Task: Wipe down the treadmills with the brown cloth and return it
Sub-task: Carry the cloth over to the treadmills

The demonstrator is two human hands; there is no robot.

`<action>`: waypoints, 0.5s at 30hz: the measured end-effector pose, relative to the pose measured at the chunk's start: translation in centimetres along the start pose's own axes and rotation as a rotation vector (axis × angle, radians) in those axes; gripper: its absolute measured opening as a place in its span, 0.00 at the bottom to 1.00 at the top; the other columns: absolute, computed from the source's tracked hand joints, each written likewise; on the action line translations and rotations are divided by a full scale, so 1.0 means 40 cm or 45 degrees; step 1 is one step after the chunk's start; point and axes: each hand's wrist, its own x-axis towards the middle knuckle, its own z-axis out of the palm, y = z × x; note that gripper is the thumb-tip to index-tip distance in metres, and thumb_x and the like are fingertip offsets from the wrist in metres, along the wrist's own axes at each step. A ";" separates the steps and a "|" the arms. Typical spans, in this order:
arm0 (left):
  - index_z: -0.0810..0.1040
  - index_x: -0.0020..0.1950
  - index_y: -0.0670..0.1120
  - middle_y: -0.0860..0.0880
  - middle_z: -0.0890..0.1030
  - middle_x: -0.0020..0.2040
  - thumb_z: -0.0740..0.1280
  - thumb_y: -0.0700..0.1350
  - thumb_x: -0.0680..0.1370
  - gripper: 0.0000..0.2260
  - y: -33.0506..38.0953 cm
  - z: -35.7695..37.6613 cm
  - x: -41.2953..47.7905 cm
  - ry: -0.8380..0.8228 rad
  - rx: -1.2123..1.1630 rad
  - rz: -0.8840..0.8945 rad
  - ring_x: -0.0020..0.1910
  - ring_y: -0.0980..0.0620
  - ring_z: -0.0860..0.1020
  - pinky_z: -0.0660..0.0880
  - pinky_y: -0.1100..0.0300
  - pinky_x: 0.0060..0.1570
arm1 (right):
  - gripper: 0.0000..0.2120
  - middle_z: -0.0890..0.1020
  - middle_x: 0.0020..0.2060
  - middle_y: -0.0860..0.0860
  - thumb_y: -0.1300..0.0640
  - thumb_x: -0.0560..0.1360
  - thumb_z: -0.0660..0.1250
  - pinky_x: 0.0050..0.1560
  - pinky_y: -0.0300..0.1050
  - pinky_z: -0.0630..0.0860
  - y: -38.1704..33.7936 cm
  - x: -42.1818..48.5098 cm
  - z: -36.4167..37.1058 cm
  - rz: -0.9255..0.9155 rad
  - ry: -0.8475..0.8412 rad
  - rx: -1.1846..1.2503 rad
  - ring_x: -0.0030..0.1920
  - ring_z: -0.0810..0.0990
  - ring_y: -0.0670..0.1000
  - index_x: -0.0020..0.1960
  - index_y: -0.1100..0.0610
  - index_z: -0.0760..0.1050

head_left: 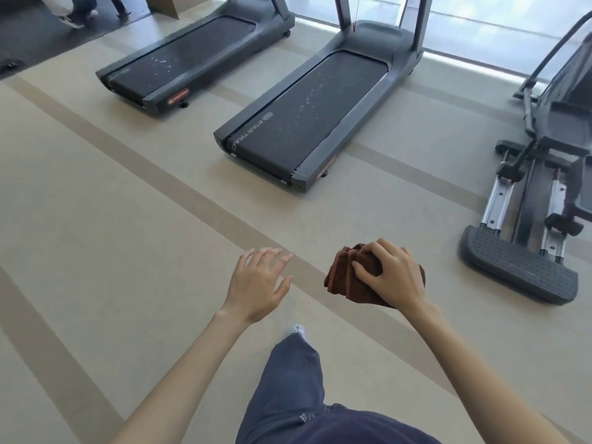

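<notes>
Wiping looks unstarted: right grip [389, 277] clamps the folded brown cloth [341, 277] at 5 o'clock, left grip [256, 283] spread, empty. Near treadmill [307, 116] at 12 o'clock and far treadmill [182, 56] at 11 show specks.

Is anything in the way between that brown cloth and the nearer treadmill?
Nothing visible. The right hand grips the cloth, and only bare floor lies between it and the treadmill. The elliptical stands off to the right, out of the path.
</notes>
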 end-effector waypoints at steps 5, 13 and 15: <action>0.76 0.62 0.48 0.48 0.78 0.58 0.54 0.55 0.77 0.20 -0.111 -0.039 0.220 0.054 0.002 0.040 0.58 0.47 0.76 0.69 0.50 0.60 | 0.09 0.78 0.38 0.46 0.48 0.71 0.69 0.45 0.48 0.70 -0.013 0.242 0.015 -0.018 0.052 -0.028 0.38 0.77 0.52 0.43 0.54 0.75; 0.77 0.60 0.47 0.47 0.79 0.57 0.55 0.54 0.76 0.20 -0.206 -0.020 0.448 0.027 -0.009 0.102 0.57 0.46 0.77 0.70 0.50 0.59 | 0.15 0.78 0.38 0.47 0.42 0.71 0.60 0.43 0.46 0.70 0.028 0.443 0.090 -0.013 0.043 -0.016 0.37 0.76 0.51 0.42 0.54 0.74; 0.77 0.61 0.47 0.47 0.79 0.57 0.55 0.54 0.76 0.20 -0.217 -0.003 0.497 -0.010 -0.013 0.112 0.57 0.46 0.76 0.70 0.50 0.59 | 0.15 0.78 0.37 0.46 0.42 0.71 0.60 0.43 0.45 0.69 0.053 0.487 0.106 -0.008 0.022 -0.004 0.37 0.76 0.51 0.42 0.54 0.74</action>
